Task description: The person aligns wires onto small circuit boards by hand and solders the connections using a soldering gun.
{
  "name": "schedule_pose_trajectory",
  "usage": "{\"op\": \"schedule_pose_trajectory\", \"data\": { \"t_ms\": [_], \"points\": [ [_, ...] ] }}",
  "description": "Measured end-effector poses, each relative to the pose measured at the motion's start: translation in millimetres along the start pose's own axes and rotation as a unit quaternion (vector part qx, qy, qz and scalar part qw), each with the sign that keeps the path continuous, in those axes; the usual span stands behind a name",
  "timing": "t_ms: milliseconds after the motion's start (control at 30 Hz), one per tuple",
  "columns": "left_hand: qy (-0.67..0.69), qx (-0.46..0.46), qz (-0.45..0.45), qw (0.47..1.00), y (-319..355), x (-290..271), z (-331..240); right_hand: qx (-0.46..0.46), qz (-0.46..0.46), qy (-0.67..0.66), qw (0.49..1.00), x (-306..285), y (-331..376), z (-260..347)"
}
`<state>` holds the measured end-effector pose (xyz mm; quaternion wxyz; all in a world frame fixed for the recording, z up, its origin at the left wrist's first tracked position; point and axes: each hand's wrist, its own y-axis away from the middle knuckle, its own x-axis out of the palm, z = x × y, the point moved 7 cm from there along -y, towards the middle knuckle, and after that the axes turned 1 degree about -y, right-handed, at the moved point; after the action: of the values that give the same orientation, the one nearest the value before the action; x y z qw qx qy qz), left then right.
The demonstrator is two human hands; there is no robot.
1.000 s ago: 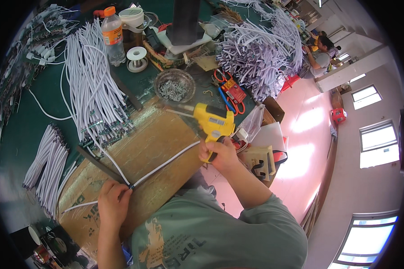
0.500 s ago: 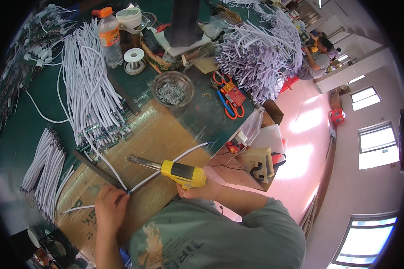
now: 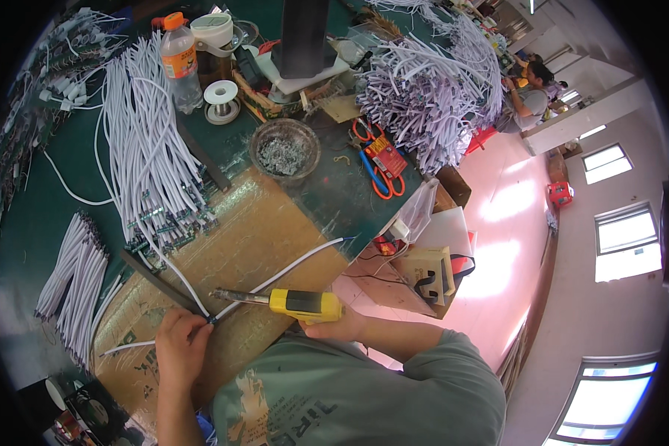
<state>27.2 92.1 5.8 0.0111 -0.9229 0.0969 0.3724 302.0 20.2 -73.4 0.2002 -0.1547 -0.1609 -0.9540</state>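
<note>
Two bare hands are engaged over the brown board [image 3: 253, 223]: a white cable [image 3: 293, 264] is steadied by the left hand [image 3: 178, 346], and a yellow gun-shaped tool [image 3: 305, 305] is carried by the right hand [image 3: 338, 327]. By the left fingers, a small dark joint [image 3: 212, 320] is pinched at the cable's near end, where a second white cable [image 3: 172, 259] is met, led from the large bundle [image 3: 145, 141] on the table [image 3: 342, 204]. By the right fingers, the tool's handle appears to be grasped; they are mostly hidden, and whether a trigger is pressed cannot be told.

What is changed is chiefly the tool's place. In the earliest view it is held high at the board's right side, with its nozzle near the metal bowl [image 3: 254, 152]; now it is brought down and leftward, with its metal barrel [image 3: 245, 297] laid across the line of the cable. Since the middle view only a slight further lowering is seen. The cable's far end, covered by the right hand at first, is now exposed near the board's right edge. The left hand's pinch is hardly altered.

For the work in hand, the joint is judged to be placed within the tool's close reach; the barrel's tip is seen near it, apparently not touching.
</note>
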Motion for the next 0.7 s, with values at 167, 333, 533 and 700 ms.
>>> {"op": "schedule_pose_trajectory", "data": {
  "t_ms": [167, 333, 533, 700],
  "points": [
    [-0.009, 0.006, 0.006, 1.0, 3, -2, 1, -0.013, -0.005, -0.022, 1.0, 1, 0, -3],
    [-0.021, -0.001, 0.005, 1.0, 11, -5, 4, 0.03, -0.001, 0.001, 1.0, -3, -1, -5],
    [-0.01, 0.076, 0.036, 0.996, -10, 1, -2, 0.001, -0.042, 0.006, 0.999, -18, 8, 4],
    [-0.005, 0.05, 0.029, 0.998, 0, 1, 5, 0.043, -0.004, -0.03, 0.999, -12, 0, 3]
  ]
}}
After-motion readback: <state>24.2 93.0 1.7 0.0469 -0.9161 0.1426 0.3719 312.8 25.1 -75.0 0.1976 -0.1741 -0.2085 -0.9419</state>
